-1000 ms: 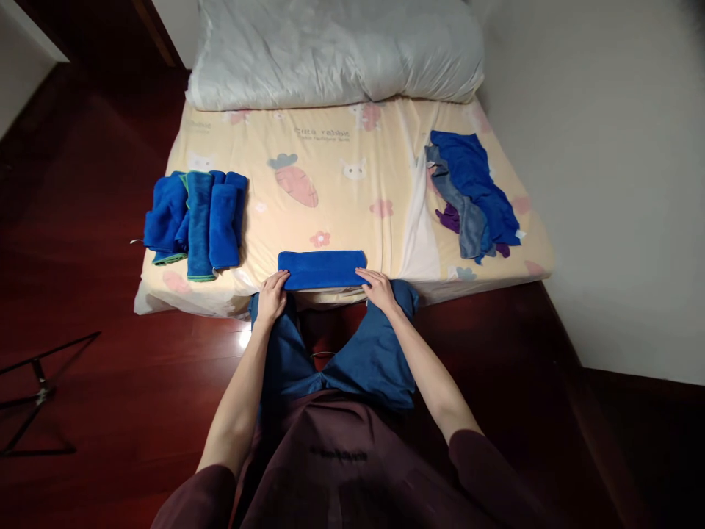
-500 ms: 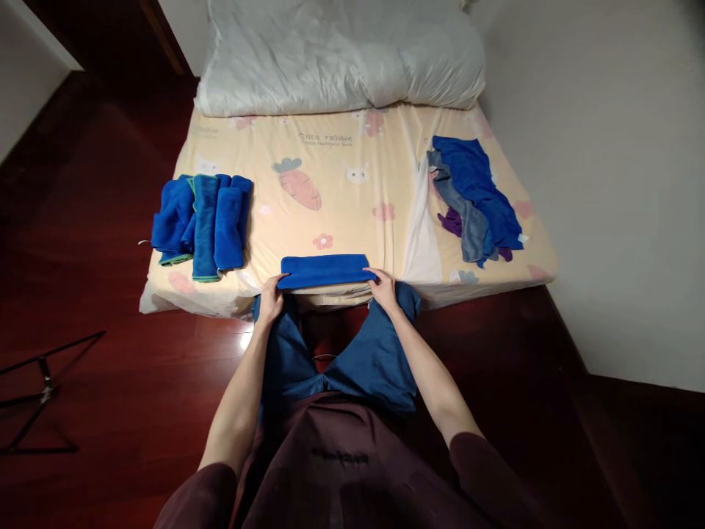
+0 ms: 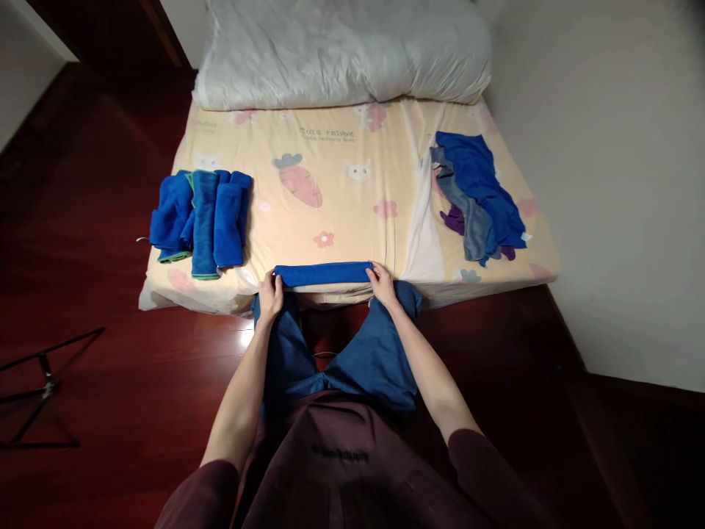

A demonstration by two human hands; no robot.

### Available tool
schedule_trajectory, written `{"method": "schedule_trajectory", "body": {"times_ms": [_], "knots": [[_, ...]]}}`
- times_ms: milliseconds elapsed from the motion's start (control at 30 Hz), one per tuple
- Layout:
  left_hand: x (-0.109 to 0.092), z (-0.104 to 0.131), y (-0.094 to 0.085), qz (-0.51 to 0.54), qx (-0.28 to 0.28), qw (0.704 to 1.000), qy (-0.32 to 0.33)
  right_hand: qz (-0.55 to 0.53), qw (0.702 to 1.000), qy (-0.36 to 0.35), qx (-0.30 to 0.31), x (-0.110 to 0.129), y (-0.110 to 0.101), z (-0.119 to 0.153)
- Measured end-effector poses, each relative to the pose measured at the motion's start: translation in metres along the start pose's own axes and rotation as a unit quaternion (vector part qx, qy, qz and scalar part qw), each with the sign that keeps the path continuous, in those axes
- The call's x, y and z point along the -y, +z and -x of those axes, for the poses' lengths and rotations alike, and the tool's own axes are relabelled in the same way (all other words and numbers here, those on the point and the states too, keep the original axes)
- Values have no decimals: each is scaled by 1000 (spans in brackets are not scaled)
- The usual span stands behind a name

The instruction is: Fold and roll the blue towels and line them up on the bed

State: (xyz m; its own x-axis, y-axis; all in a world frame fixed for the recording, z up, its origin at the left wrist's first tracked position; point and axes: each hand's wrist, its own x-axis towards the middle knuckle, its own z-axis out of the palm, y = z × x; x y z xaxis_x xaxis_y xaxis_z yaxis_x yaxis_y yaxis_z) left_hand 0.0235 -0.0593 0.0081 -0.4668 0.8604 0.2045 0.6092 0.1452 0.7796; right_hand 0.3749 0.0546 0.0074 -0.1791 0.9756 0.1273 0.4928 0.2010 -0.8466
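A blue towel (image 3: pixel 324 274), folded into a narrow strip, lies along the front edge of the bed. My left hand (image 3: pixel 270 294) grips its left end between thumb and fingers. At the opposite end, my right hand (image 3: pixel 382 283) pinches the towel's right corner. To the left on the mattress sits a group of folded or rolled blue towels (image 3: pixel 230 224), one of them a green-edged towel (image 3: pixel 205 224). Over on the right lies a loose pile with a crumpled blue cloth (image 3: pixel 485 187), a grey cloth (image 3: pixel 474 231) and a purple cloth (image 3: pixel 453 220).
The bed has a cream printed sheet (image 3: pixel 346 198). A bulky white quilt (image 3: pixel 341 55) is heaped at its far end. A pale wall (image 3: pixel 617 184) runs along the right. On the dark red floor (image 3: pixel 110 411) at left stand black tripod legs (image 3: pixel 48 388).
The blue towel's far edge has been folded toward me, so the strip is now narrower. Both hands still hold its ends.
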Motion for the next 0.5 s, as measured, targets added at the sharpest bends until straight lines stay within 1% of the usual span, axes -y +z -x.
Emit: {"method": "schedule_trajectory", "body": {"times_ms": [233, 367, 500], "knots": [[1, 0, 0, -29, -41, 999, -3, 10, 1000, -3, -16, -4, 4, -3], [-3, -1, -1, -11, -51, 998, -30, -3, 1000, 7, -17, -8, 6, -4], [-7, -3, -2, 31, -50, 996, -62, 13, 999, 25, -29, -8, 12, -6]]}}
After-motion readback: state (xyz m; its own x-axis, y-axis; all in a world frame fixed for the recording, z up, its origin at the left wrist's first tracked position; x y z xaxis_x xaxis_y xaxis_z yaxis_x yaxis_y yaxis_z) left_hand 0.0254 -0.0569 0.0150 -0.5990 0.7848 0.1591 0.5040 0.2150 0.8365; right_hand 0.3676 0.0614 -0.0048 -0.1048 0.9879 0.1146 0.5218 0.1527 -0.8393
